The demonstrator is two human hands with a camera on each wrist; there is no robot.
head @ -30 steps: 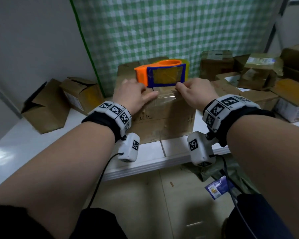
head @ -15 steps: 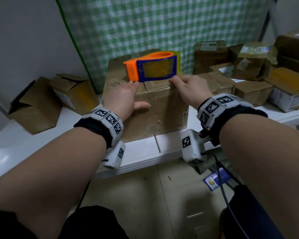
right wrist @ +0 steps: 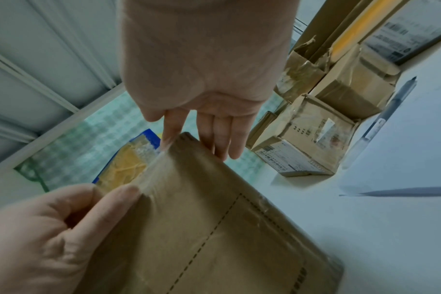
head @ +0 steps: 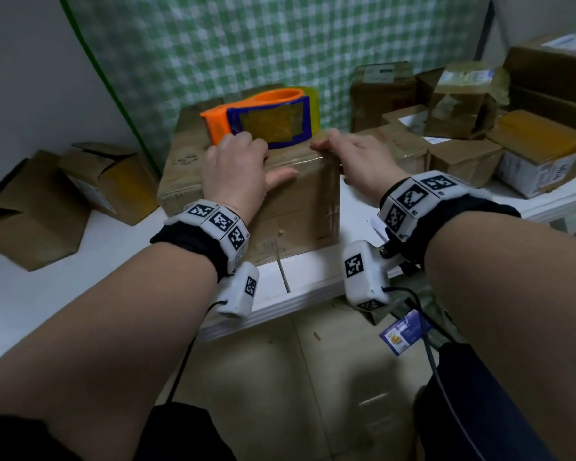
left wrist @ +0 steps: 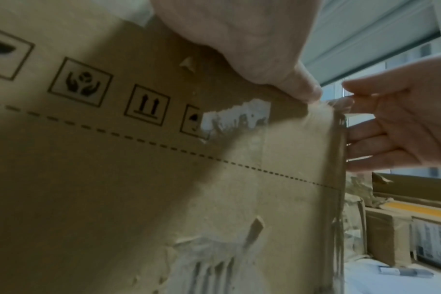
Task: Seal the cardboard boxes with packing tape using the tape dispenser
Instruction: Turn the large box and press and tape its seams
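Note:
A brown cardboard box (head: 300, 207) stands on the white table (head: 80, 271). An orange and blue tape dispenser (head: 266, 121) rests on top of it, untouched. My left hand (head: 263, 158) lies over the box's top front edge, fingers on top and thumb (left wrist: 305, 87) pressing clear tape (left wrist: 290, 139) onto the front face. My right hand (head: 340, 148) reaches the box's top right corner, its straight fingers (right wrist: 222, 143) touching the corner and the right side. Neither hand holds anything.
Several taped boxes (head: 473, 104) crowd the table's back right. Two open boxes (head: 47, 201) lie at the left. A green checked curtain (head: 280, 44) hangs behind. A pen (right wrist: 380, 121) lies on the table to the right of the box.
Both hands held a strip of clear tape at the box's front edge a second ago. Now it lies on the box; the hands have moved apart, the right to the corner.

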